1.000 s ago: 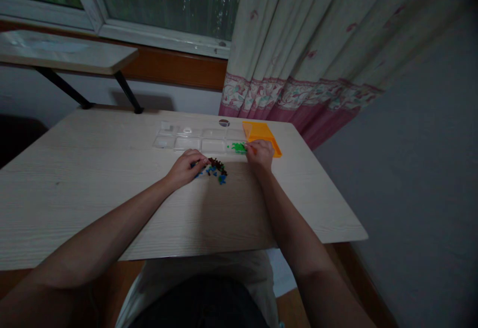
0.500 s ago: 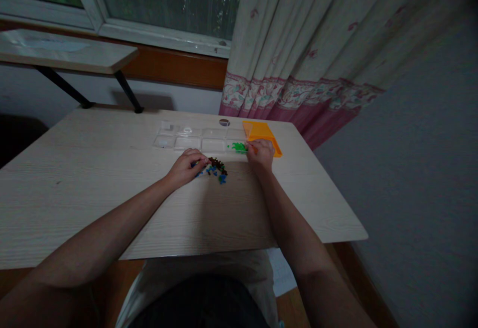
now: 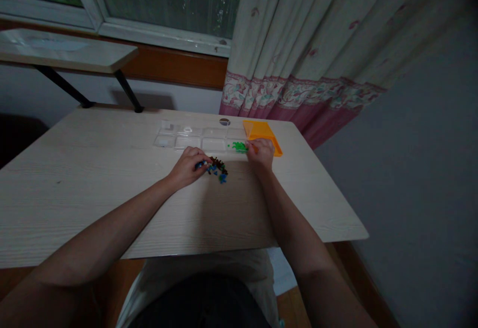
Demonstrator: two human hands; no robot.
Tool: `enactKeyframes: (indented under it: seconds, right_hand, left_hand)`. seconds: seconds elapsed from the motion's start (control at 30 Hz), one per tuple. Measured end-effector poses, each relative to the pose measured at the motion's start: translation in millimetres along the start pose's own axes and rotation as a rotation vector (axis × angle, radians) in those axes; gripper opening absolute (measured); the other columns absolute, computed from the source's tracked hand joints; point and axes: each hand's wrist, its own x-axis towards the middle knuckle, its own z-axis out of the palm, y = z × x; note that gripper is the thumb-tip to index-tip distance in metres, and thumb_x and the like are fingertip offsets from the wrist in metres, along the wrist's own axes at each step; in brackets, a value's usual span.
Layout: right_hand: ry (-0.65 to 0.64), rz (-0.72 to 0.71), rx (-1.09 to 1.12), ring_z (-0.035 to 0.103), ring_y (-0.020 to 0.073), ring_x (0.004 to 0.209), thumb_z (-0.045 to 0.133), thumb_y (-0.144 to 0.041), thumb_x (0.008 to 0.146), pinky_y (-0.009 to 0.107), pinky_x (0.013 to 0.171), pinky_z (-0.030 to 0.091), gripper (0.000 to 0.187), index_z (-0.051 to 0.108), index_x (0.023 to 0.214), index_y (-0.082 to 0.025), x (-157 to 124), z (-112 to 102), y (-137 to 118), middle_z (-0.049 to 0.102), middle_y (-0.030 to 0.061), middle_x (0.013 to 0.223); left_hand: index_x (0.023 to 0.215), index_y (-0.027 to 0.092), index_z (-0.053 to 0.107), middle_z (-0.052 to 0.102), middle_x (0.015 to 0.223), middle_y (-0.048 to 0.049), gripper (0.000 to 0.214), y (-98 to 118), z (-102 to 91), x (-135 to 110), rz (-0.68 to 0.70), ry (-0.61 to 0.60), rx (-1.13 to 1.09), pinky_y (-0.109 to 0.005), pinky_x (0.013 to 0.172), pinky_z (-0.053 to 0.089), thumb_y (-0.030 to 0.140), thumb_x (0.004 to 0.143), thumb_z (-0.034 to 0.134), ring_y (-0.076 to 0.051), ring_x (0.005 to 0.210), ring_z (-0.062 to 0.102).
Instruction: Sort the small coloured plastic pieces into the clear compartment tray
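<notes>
Here's the left hand [image 3: 189, 166], thumb and fingers drawn close together at the near edge of a loose heap of tiny brown, blue and green plastic pieces [image 3: 218, 163]. Blue bits show right at those fingertips; whether one is pinched, I can't tell. The heap spreads out to the right of that hand, on the pale wood-grain table [image 3: 123, 183].

Over to the right hand [image 3: 263, 156]! Fingers curled, tips beside a cluster of bright green pieces [image 3: 238, 146] in the clear plastic compartment tray [image 3: 214, 144], which stretches beyond and between both hands. A spot of orange peeks by the fingers, but what they grasp, if anything, is hidden. Just past that hand sits an orange-yellow plastic tray [image 3: 261, 130].

The tally: a green batch is in its compartment, just left of the right hand. Plenty looks left, I'd judge, with that mixed heap lying outside the tray.
</notes>
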Motion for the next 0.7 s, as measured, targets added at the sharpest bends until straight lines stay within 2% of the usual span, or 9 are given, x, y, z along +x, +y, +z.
enactKeyframes:
  seconds: [0.17,0.7]
  right_hand:
    - [0.016,-0.008,0.008,0.053,0.023,0.098,0.053,-0.037,0.093,0.036,0.09,0.036,0.029,0.077,0.097,-0.021,-0.7,1.0,0.5,0.07,0.0075,0.096]
    - [0.014,-0.02,0.02,0.054,0.0232,0.097,0.051,-0.038,0.094,0.037,0.09,0.037,0.031,0.077,0.096,-0.021,-0.7,0.7,-1.3,0.071,0.0076,0.096]
  left_hand:
    - [0.099,0.025,0.072,0.059,0.1,-0.0068,0.016,1.7,0.2,-0.8,-0.01,-0.005,0.058,-0.042,0.096,0.039,0.025,0.088,0.061,-0.024,0.104,0.049]
    - [0.099,0.024,0.073,0.058,0.101,-0.0073,0.016,-0.6,2.0,-1.6,-0.023,-0.033,0.089,-0.044,0.095,0.04,0.027,0.086,0.063,-0.026,0.104,0.048]
